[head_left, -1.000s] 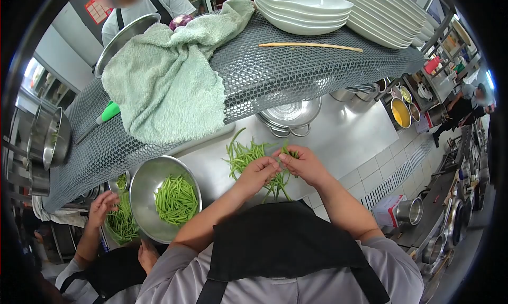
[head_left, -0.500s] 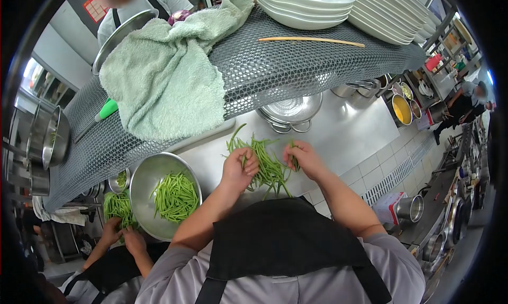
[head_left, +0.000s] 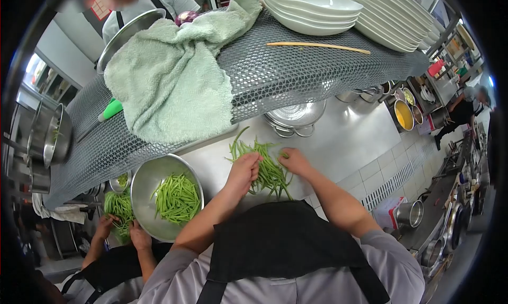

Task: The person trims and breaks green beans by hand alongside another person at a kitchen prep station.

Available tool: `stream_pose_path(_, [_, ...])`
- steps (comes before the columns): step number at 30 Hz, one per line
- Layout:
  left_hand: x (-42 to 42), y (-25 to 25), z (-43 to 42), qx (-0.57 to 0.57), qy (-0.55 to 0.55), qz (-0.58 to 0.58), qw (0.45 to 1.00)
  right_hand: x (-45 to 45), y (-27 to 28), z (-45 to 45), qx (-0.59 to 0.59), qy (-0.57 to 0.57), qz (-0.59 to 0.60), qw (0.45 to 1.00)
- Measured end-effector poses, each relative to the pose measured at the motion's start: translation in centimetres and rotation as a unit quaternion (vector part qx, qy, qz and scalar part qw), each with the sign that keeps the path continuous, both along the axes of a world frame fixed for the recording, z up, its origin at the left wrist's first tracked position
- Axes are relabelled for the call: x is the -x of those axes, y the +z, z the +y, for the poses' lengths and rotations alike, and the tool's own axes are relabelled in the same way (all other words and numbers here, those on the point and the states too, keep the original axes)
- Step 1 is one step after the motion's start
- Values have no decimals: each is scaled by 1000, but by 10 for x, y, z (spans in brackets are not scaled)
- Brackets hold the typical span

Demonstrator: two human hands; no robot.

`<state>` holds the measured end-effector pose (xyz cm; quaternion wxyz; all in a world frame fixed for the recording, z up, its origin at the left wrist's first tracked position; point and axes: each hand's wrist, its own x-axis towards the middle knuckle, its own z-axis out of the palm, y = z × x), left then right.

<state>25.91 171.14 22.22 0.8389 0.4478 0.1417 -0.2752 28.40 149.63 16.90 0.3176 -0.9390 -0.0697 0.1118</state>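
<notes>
A loose pile of green beans (head_left: 271,171) lies on the steel table (head_left: 352,132) in front of me. My left hand (head_left: 244,170) is closed at the left side of the pile; whatever is inside its fingers is hidden. At the pile's right edge my right hand (head_left: 294,160) is closed around green beans, a bit of which shows at the fingertips. A large steel bowl (head_left: 138,185) with many green beans in it stands to the left of my left forearm.
Above the table runs a mesh-covered shelf (head_left: 254,65) with a green towel (head_left: 174,81), stacked white plates (head_left: 312,12) and a wooden stick (head_left: 317,47). A steel colander (head_left: 296,113) sits beneath. A co-worker's hands (head_left: 138,237) are at more beans, lower left.
My hands came apart from their meeting over the pile. Since half a second ago, my right hand has moved slightly left. The co-worker's hands have moved apart over their beans.
</notes>
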Motion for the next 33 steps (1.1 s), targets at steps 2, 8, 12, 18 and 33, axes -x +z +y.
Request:
stream_pose_path(2, [1, 5, -3, -49, 1, -20, 999, -5, 21, -10, -155, -31, 74, 985])
stream_pose_path(8, [-10, 10, -11, -119, -37, -71, 990, -13, 51, -48, -461, -126, 342, 809])
stream_pose_path(12, [-4, 9, -9, -100, -51, -87, 990, 21, 61, -69, -602, -234, 320, 693])
stream_pose_path(18, [-2, 6, -5, -102, -59, -52, 992, 133, 55, -34, -637, -343, 297, 623])
stream_pose_path(33, [-16, 17, -61, -229, -191, -123, 947, 174, 38, -43, -450, -222, 185, 845])
